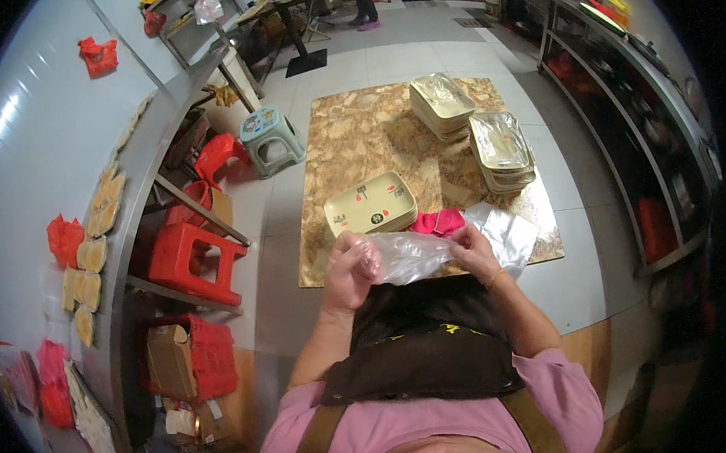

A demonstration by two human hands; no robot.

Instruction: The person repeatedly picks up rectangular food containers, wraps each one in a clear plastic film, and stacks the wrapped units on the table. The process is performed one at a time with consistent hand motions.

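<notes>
A clear plastic bag is stretched between my two hands at the near edge of the table. My left hand is closed on its bunched left end, with film around the fingers. With thumb and fingers, my right hand pinches the other end. Just beyond the left hand sits a stack of rectangular cream trays, the top one bare and printed with small red and black designs. A bright pink cloth lies beside that stack. Flat clear plastic bags lie to the right of the cloth.
Two stacks of film-covered trays, a far one and a nearer one, stand on the marbled table. Plastic stools, red and grey-green, are at the left by a metal counter. Metal shelving runs along the right. A person's legs show far back.
</notes>
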